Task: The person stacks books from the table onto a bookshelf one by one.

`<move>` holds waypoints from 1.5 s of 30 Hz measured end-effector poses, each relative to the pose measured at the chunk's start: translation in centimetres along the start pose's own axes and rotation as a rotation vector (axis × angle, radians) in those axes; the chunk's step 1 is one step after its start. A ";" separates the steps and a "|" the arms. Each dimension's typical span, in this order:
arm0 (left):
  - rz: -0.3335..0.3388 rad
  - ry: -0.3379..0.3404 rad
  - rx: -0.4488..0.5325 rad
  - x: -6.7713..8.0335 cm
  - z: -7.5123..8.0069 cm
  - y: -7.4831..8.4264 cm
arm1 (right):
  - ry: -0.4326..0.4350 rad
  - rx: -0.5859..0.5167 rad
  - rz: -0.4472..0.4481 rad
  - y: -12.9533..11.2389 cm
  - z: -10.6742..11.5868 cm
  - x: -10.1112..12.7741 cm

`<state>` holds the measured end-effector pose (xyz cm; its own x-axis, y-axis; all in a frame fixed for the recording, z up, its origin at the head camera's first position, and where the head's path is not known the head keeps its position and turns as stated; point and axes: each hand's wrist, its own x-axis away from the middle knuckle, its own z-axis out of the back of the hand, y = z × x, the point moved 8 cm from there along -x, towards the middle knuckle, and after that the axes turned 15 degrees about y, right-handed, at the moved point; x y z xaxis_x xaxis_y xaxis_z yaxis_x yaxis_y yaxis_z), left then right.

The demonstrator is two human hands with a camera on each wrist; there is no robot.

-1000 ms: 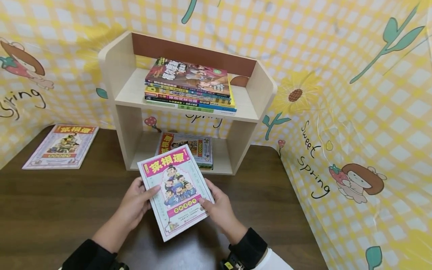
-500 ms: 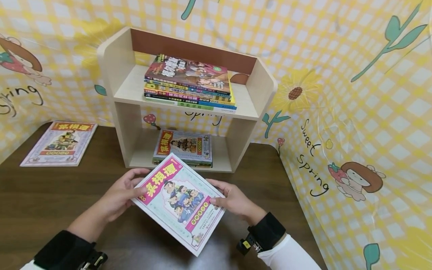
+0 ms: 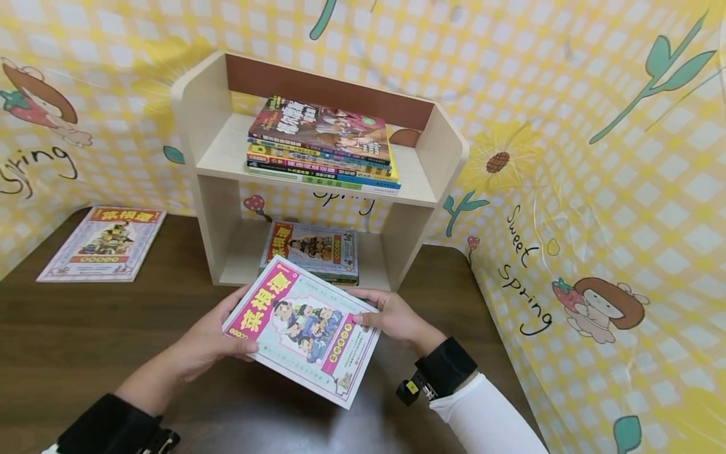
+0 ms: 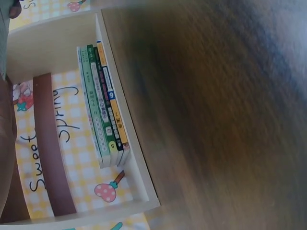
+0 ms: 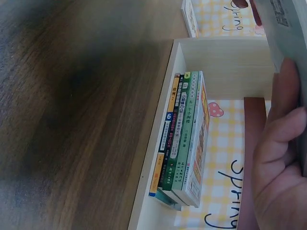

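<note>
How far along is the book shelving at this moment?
Looks done: a stack on the upper shelf and a pile in the lower compartment of the wooden rack. In hand: the left hand and right hand hold a pink-titled book in front of the rack. Left: that book, likely also the one lying on the table.

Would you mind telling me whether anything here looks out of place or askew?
One flat pink-bordered comic book lies alone at the far left of the dark wooden table, apart from the stacks in the pale wooden shelf unit. The similar book held by the left hand and right hand sits at a slant.
</note>
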<state>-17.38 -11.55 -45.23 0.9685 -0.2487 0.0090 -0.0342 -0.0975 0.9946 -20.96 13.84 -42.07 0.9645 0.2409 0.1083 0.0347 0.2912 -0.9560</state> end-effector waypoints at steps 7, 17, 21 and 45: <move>-0.025 -0.033 -0.056 -0.3 0.1 0.0 | 0.070 0.014 -0.016 0.2 0.6 -0.4; -0.049 -0.017 -0.073 -0.4 0.1 -0.2 | 0.115 0.029 -0.045 0.6 1.0 -1.1; -0.054 0.013 -0.072 -0.2 -0.1 0.3 | 0.199 0.002 -0.058 0.7 1.5 -1.6; -0.154 0.368 0.007 -1.5 0.3 1.5 | 0.393 -0.278 0.035 -0.9 -1.1 -0.9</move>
<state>-18.92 -11.58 -43.73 0.9861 0.1312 -0.1022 0.1174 -0.1140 0.9865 -21.58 12.31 -41.59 0.9904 -0.1374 0.0149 0.0175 0.0173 -0.9997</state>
